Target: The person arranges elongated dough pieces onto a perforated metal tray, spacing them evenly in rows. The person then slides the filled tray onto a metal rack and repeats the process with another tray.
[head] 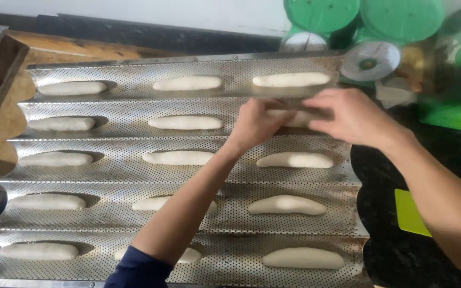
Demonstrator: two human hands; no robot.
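Perforated baguette tray (108, 181) in front of me, dough loaves in five channels. My left hand (257, 124) and right hand (348, 118) both curl around one dough piece (300, 118) in the second-farthest channel, right column. Green scales (369, 58) beyond.

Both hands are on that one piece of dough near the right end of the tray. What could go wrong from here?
The dough piece looks soft, so the left hand and right hand might squash or stretch it unevenly. The left forearm crosses low over the middle column and could dent the piece below it. The tray's right edge lies near the dark counter, so a push might shift the perforated tray.
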